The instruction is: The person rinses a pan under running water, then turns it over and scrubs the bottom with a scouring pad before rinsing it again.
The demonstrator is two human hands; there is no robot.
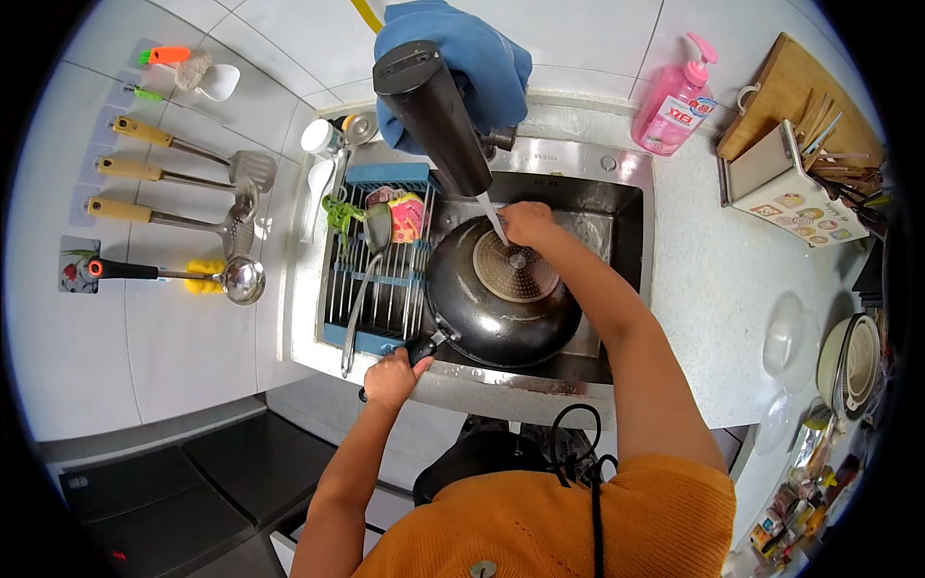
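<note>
A dark frying pan point(482, 323) lies bottom up over the sink point(628, 226), its dotted round base facing me. My left hand point(391, 378) is wrapped around the pan's black handle point(422, 349) at the sink's front left. At the pan's far right edge, my right hand point(528, 222) rests against the base with its fingers curled in; whatever it may hold is hidden. Water runs from the black faucet point(434, 116) onto the base, right beside those fingers.
Left of the pan, a blue-ended drying rack point(385, 173) carries a metal ladle point(361, 308), green leaves and a colourful packet. A blue cloth point(491, 58) hangs behind the faucet. Pink pump bottle point(674, 106) and utensil holder point(790, 183) stand right; utensils hang on the left wall.
</note>
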